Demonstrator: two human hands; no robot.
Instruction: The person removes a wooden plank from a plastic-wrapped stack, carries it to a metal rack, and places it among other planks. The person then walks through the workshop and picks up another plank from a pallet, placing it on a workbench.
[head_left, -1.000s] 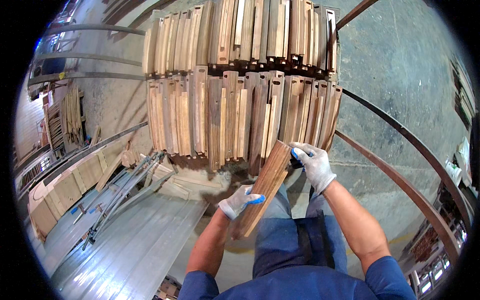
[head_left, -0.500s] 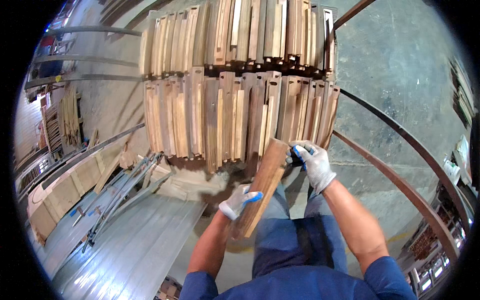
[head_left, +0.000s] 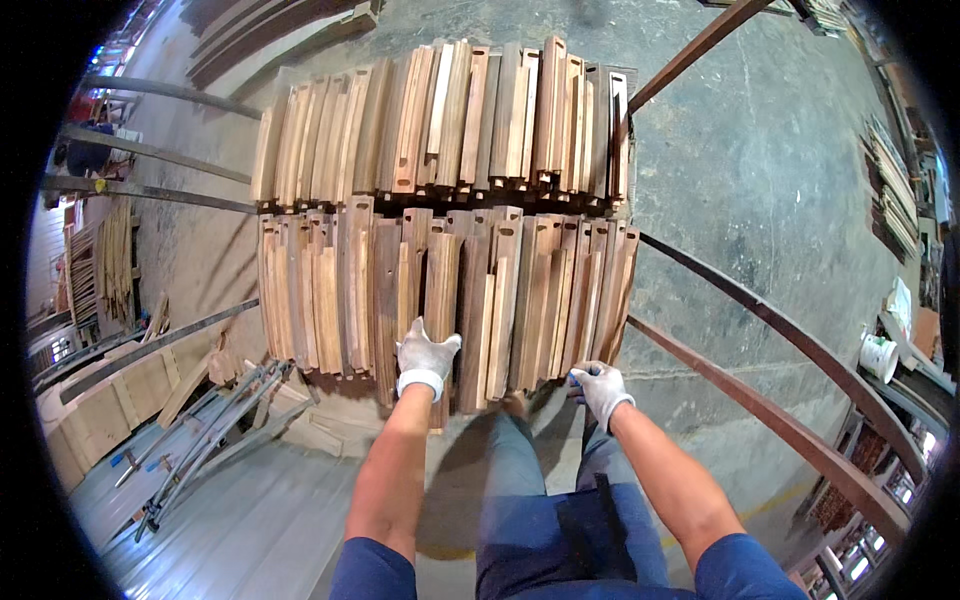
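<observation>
Under the spread left grip (head_left: pixel 426 360) lie brown, slotted boards (head_left: pixel 440 285); right grip (head_left: pixel 600 388) unclear.

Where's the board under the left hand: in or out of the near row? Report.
In: the board lies among other boards, under left hand.

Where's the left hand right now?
Head view, just left of centre: the left hand is at the lower part of the nearer wood row, left of the right hand.

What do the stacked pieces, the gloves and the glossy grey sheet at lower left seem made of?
Stacked pieces: apparently unpainted wood, by brown tones and lengthwise grain. Gloves: probably knitted fabric, pale, matte, with soft cuffs. Grey sheet: smooth, reflective, maybe metal or plastic.
</observation>
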